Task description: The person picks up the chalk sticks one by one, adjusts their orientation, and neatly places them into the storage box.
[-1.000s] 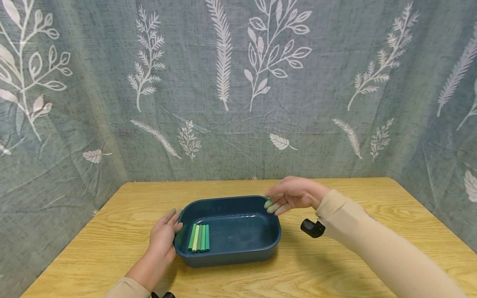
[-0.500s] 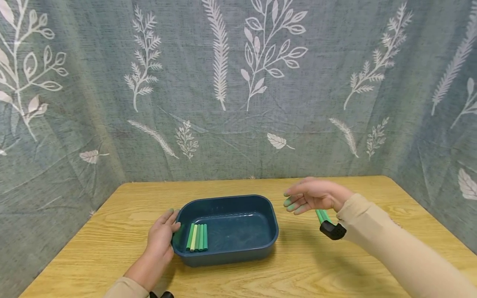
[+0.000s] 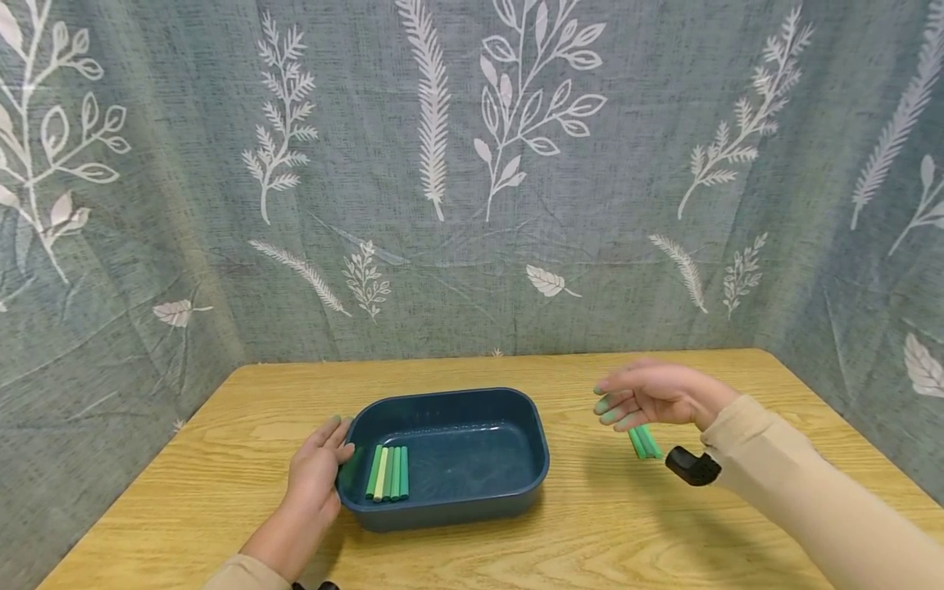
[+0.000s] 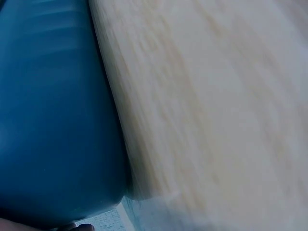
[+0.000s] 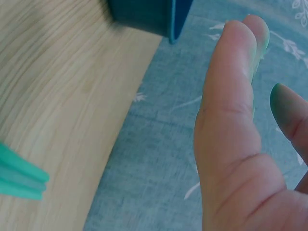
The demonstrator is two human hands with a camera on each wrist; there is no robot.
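Observation:
A dark blue tray (image 3: 442,516) stands on the table, with several green and yellow chalk sticks (image 3: 387,474) lying side by side at its left end. My left hand (image 3: 313,475) rests along the tray's left wall, fingers fairly straight and the thumb at the rim. In the left wrist view only a sliver of it shows, below the tray wall (image 4: 57,115). To the right of the tray, my right hand (image 3: 656,397) hovers with relaxed fingers, holding nothing; its fingertips are stained green. Partly hidden beneath it, more green chalk sticks (image 3: 646,442) lie on the table.
The wooden table (image 3: 472,557) reaches back to a blue-grey leaf-patterned curtain (image 3: 457,303), which hangs behind and on both sides. A black wrist camera (image 3: 693,466) sticks out below the right sleeve (image 3: 804,483).
My right hand has moved right, from over the tray's right end to above the table, and green chalk sticks have come into view below it. The left hand has stayed at the tray.

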